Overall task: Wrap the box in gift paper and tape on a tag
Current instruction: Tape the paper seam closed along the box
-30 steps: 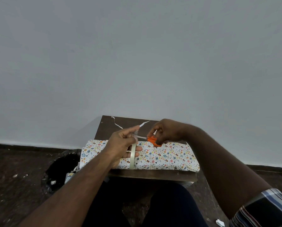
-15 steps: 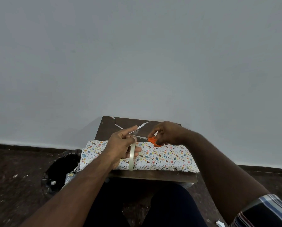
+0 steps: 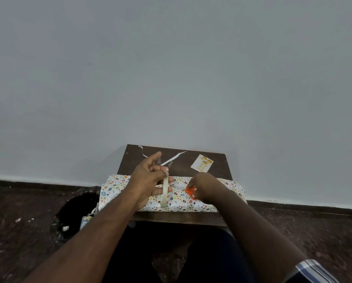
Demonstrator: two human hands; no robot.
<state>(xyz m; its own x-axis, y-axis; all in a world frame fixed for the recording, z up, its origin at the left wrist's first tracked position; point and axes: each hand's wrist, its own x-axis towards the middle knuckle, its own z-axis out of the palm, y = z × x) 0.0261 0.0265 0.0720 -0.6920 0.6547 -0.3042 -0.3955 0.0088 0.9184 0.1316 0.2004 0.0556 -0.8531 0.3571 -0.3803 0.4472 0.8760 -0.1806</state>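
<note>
The tape roll (image 3: 164, 192) is held in the left hand (image 3: 148, 180) and orange scissors (image 3: 191, 192) in the right hand (image 3: 203, 185) over the wrapped box (image 3: 117, 190), which lies left to right, while the tag (image 3: 202, 166) waits far right, nearer the right hand.

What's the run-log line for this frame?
left hand: holds clear tape roll | right hand: grips orange scissors | white birthday tag: untaped
</note>
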